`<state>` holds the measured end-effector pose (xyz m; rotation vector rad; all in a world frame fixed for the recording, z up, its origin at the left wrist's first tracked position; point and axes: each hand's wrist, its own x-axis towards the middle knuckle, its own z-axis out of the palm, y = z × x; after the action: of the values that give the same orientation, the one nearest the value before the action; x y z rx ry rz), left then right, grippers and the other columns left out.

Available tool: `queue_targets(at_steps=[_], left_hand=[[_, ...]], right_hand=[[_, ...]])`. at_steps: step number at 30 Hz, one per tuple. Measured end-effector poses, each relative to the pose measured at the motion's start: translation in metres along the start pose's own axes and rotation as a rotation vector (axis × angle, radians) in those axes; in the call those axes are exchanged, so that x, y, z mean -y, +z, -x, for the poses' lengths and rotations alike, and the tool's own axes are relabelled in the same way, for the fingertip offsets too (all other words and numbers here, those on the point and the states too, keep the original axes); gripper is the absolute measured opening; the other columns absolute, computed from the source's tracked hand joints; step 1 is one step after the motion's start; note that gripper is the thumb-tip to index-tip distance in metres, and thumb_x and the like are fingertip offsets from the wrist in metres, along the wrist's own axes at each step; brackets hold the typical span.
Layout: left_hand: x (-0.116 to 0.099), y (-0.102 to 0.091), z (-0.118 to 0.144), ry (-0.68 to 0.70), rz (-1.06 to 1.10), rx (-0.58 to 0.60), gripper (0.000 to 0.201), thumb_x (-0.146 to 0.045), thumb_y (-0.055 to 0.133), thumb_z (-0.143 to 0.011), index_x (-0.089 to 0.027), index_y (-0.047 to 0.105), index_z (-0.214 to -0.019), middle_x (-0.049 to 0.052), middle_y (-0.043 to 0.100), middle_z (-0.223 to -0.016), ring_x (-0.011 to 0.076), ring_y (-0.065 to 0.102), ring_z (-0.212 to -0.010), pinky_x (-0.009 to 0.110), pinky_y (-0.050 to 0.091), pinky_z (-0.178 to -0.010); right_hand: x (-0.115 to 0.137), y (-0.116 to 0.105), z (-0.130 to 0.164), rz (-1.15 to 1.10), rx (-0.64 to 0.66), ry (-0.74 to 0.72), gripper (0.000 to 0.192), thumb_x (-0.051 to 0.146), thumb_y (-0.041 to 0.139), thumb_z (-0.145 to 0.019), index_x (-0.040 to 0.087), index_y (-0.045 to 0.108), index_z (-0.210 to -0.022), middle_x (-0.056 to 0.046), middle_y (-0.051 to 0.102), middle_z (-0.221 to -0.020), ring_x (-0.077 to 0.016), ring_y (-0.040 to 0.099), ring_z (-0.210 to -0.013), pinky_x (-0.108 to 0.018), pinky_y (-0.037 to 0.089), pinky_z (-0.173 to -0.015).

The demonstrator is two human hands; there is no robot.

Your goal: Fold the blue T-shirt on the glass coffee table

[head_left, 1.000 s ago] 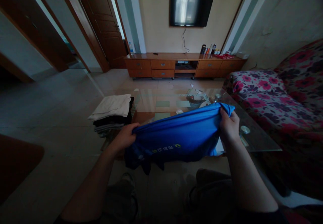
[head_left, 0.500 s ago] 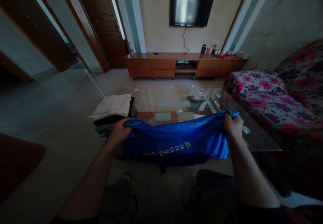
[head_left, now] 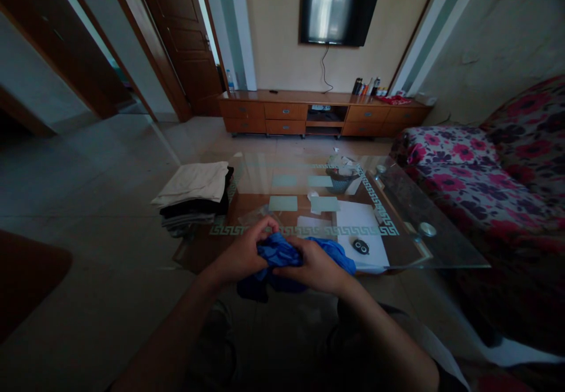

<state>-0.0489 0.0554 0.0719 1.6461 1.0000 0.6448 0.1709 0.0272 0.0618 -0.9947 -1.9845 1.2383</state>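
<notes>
A bunched blue garment (head_left: pixel 282 252), probably a shirt, is gathered between my two hands over the near edge of the glass coffee table (head_left: pixel 450 245). My left hand (head_left: pixel 251 248) grips its left side, fingers curled over the cloth. On the other side my right hand (head_left: pixel 315 265) is closed on the fabric, thumb in front. Loose folds hang below both hands and stick out to the right. Left of my hands, a stack of folded clothes (head_left: pixel 194 183) lies on the table's left end, a cream piece on top of black and grey ones.
White papers (head_left: pixel 359 227) and a small black object with two rings (head_left: pixel 361 246) show at the table's near right. A basket (head_left: pixel 342 181) appears beyond, through the glass. The floral sofa (head_left: pixel 468 174) stands right; a wooden TV cabinet (head_left: pixel 247 112) lines the far wall.
My hands have come together from wide apart. The blue garment, stretched out flat between them before, is now crumpled in the middle, uncovering the papers and the black object.
</notes>
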Motion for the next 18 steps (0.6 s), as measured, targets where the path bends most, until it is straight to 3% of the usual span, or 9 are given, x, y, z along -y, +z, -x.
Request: queue_targets(at_steps=[2, 5, 10, 14, 18], left_hand=[[0.002, -0.003, 0.003, -0.011, -0.005, 0.03, 0.045, -0.018, 0.07, -0.069, -0.024, 0.045, -0.107, -0.003, 0.062, -0.091, 0.0107, 0.057, -0.07, 0.019, 0.04, -0.057], [0.005, -0.006, 0.003, -0.011, -0.046, 0.018, 0.042, -0.017, 0.068, -0.069, -0.023, 0.048, -0.105, 0.0, 0.064, -0.098, 0.0125, 0.059, -0.077, 0.021, 0.043, -0.064], [0.012, -0.006, -0.002, -0.012, 0.036, 0.1, 0.031, -0.022, 0.063, -0.077, -0.019, 0.066, -0.108, 0.004, 0.07, -0.098, 0.0208, 0.065, -0.091, 0.031, 0.05, -0.081], [0.019, -0.006, -0.006, -0.103, 0.169, -0.039, 0.029, -0.03, 0.056, -0.085, -0.017, 0.074, -0.104, 0.005, 0.073, -0.095, 0.0192, 0.063, -0.082, 0.029, 0.049, -0.074], [0.017, -0.001, -0.008, -0.119, 0.545, -0.158, 0.041, -0.029, 0.064, -0.083, -0.017, 0.07, -0.122, 0.007, 0.074, -0.103, 0.0201, 0.065, -0.088, 0.028, 0.049, -0.078]], right_hand=[[-0.001, -0.008, -0.001, -0.015, 0.046, 0.055, 0.025, 0.041, 0.07, -0.09, 0.019, 0.07, -0.101, 0.001, 0.065, -0.084, -0.0149, 0.058, -0.075, -0.027, 0.046, -0.07], [-0.001, -0.021, 0.001, -0.054, -0.022, 0.063, 0.021, 0.038, 0.07, -0.09, 0.018, 0.065, -0.089, 0.004, 0.056, -0.075, -0.0121, 0.05, -0.069, -0.023, 0.039, -0.063], [0.001, -0.048, 0.005, -0.32, -0.371, -0.053, 0.024, 0.042, 0.072, -0.089, 0.022, 0.058, -0.086, 0.002, 0.056, -0.08, -0.0144, 0.053, -0.075, -0.025, 0.045, -0.072], [-0.002, -0.074, 0.006, -0.451, -0.634, -0.065, 0.023, 0.045, 0.07, -0.09, 0.025, 0.061, -0.098, 0.001, 0.063, -0.094, -0.0161, 0.059, -0.084, -0.028, 0.048, -0.082], [-0.016, -0.094, 0.01, -0.274, -0.696, -0.014, 0.029, 0.044, 0.078, -0.083, 0.022, 0.058, -0.083, 0.003, 0.058, -0.078, -0.0136, 0.054, -0.072, -0.025, 0.047, -0.071]])
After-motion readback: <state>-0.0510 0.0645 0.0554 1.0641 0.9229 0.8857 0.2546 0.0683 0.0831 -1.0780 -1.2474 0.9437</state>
